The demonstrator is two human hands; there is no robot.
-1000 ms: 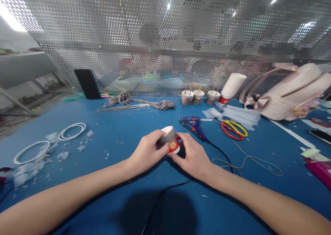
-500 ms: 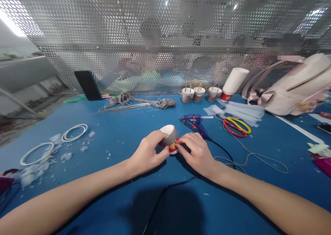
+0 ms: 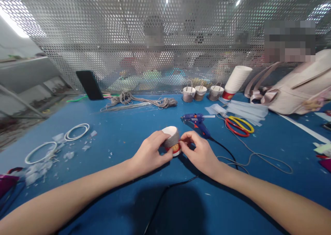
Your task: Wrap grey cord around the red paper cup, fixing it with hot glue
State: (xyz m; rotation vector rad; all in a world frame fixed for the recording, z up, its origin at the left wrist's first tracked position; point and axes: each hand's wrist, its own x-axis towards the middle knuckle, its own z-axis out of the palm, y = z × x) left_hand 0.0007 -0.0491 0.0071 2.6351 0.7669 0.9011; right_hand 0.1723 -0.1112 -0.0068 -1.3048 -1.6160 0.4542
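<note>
A paper cup (image 3: 176,148), red near its base and wrapped in grey cord above, tilts slightly on the blue table. Fingers and thumb of my left hand (image 3: 152,150) grip it from the left. On its right side my right hand (image 3: 198,152) has thumb and index finger pinched together beside the cup; what lies between them is too small to make out. A grey cord (image 3: 271,158) loops over the table to the right. Behind my right hand lies a blue glue gun (image 3: 197,121), its black cable trailing.
Scissors (image 3: 239,126) and translucent strips (image 3: 247,111) lie right. Small cups (image 3: 189,95), a stack of cups (image 3: 238,79), cord bundles (image 3: 165,103) and a phone (image 3: 89,85) line the mesh panel (image 3: 116,55). White rings (image 3: 77,132) lie left, a bag (image 3: 294,90) back right.
My right hand's pinched fingers have drawn slightly up along the cup's side, the index finger more arched. My left hand keeps its grip. The whole view has shifted a little.
</note>
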